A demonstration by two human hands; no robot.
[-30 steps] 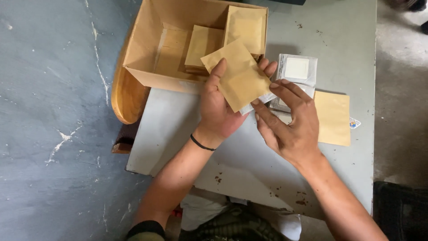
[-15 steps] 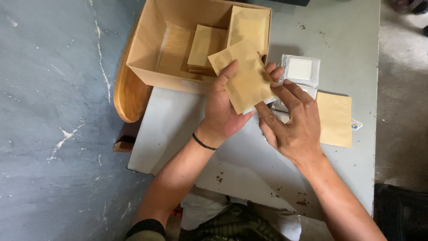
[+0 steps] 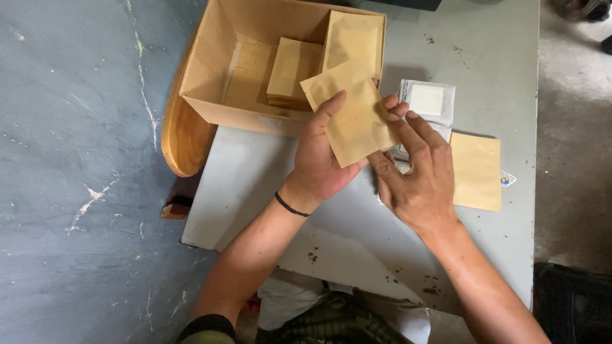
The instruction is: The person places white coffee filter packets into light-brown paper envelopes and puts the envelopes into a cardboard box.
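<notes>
We see the left hand (image 3: 322,159) with its grip closed on a flat tan paper envelope (image 3: 354,118), held tilted above the grey metal desk (image 3: 255,185) beside the open cardboard box (image 3: 210,70). The right hand (image 3: 417,172) touches the envelope's right edge with its fingertips, its grip narrow; whether it pinches we cannot tell. It partly hides clear white-padded packets (image 3: 427,102). Another tan envelope (image 3: 477,171) lies flat beside it.

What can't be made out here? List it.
Head view:
- Inside of the tan paper envelope: closed paper hides any contents.
- Grey metal table under both hands: the left hand and right hand cover it.
- Clear plastic packets with white squares: the right hand hides the lower ones.
- Cardboard box: far edge cut off by the frame.
</notes>
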